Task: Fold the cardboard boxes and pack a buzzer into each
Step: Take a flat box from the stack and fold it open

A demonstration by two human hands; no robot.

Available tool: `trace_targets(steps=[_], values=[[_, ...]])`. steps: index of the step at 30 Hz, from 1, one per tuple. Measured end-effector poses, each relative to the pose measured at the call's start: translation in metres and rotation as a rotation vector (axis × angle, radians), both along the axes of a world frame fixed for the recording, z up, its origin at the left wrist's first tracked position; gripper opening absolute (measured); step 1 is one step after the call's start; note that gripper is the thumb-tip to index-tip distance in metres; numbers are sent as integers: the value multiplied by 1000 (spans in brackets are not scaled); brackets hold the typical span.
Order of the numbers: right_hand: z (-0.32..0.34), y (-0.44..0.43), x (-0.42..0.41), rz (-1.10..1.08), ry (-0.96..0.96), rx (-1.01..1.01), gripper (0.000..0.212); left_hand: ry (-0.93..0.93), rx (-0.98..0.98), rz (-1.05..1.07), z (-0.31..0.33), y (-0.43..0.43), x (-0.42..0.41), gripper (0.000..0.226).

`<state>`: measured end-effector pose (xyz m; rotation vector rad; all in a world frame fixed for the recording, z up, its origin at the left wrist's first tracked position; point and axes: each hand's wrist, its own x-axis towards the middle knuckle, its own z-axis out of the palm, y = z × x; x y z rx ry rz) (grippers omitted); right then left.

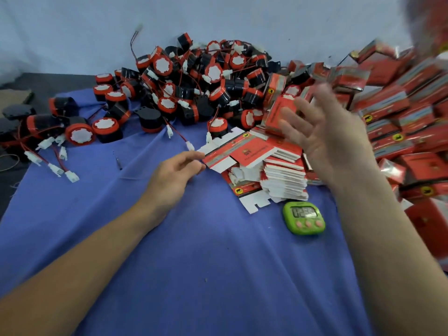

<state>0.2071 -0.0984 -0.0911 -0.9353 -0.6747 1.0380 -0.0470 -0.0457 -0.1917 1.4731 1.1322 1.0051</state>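
Note:
A heap of red-and-black buzzers (194, 81) with wires and white plugs lies at the back of the blue cloth (194, 263). A stack of flat red-and-white cardboard boxes (283, 175) sits right of centre. My left hand (177, 173) reaches to the top flat box (242, 154) and pinches its left edge between thumb and fingers. My right hand (327, 134) is raised and blurred, fingers straight and spread, holding nothing. A folded red box (278, 115) is just left of its fingertips, over the pile.
A big pile of folded red boxes (400, 117) fills the right side. A green timer (304, 217) lies in front of the flat stack. Loose plugs (55, 168) and a small screw (118, 162) lie at the left.

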Motion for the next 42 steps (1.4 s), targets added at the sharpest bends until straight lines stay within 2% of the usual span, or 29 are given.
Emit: trace_targets(steps=[3, 5, 7, 8, 9, 11, 12, 14, 16, 19, 21, 22, 23, 25, 27, 29, 30, 32, 33, 34, 36, 38, 40, 42], values=[[-4, 23, -19, 29, -966, -239, 78, 55, 20, 17, 0, -1, 1, 22], [-18, 39, -38, 147, -1567, -356, 97, 72, 37, 16, -1, -1, 0, 23], [-40, 50, -57, 274, -1945, -394, 106, 75, 42, 2, -3, 0, -3, 26], [-51, 52, -64, 303, -2041, -388, 98, 66, 42, -6, -4, 1, -4, 28], [-59, 53, -68, 296, -2083, -361, 81, 59, 40, -13, -5, 2, -5, 30], [-67, 50, -71, 164, -2141, -242, 40, 55, 36, -21, -6, 3, -6, 33], [-67, 45, -72, 71, -2154, -193, 28, 52, 41, -18, -6, 4, -6, 36], [-62, 38, -71, -2, -2057, -160, 24, 24, 45, 13, -7, 7, -6, 42], [-54, 28, -69, -37, -1770, -148, 24, -62, 15, 72, -7, 10, -9, 47], [-52, 11, -73, -186, -1158, -76, 15, -138, 32, 49, -4, 11, -11, 49], [-54, 3, -87, -76, -713, -149, 23, -242, 11, 7, -1, 12, -10, 39], [-58, 2, -93, 11, -506, -200, 18, -318, -46, -6, 2, 13, -11, 30], [-62, 1, -98, 78, -353, -254, 13, -386, -109, -7, 6, 14, -13, 24], [-67, 1, -101, 154, -248, -339, 17, -421, -201, 24, 9, 17, -20, 32], [-73, 0, -97, 183, -287, -365, 17, -388, -248, 29, 9, 20, -27, 36], [-77, -1, -93, 137, -462, -360, 19, -391, -301, -16, 7, 23, -32, 29], [-78, -1, -93, 72, -559, -340, 31, -396, -320, -43, 5, 25, -35, 27], [-82, -3, -94, -108, -683, -258, 73, -404, -321, -117, 4, 27, -41, 22], [-82, -5, -96, -187, -739, -213, 87, -408, -310, -167, 5, 27, -44, 20], [-83, -5, -98, -239, -825, -168, 92, -413, -290, -219, 4, 28, -47, 23], [-83, -8, -105, -340, -1107, -111, 87, -426, -268, -327, 5, 28, -50, 29], [-86, -10, -112, -459, -1338, -16, 69, -410, -248, -404, 4, 28, -51, 40], [-90, -10, -121, -438, -1300, 145, 52, -406, -244, -465, 1, 29, -53, 45], [-92, -10, -127, -247, -1232, 171, 50, -410, -229, -538, 1, 28, -53, 51]])
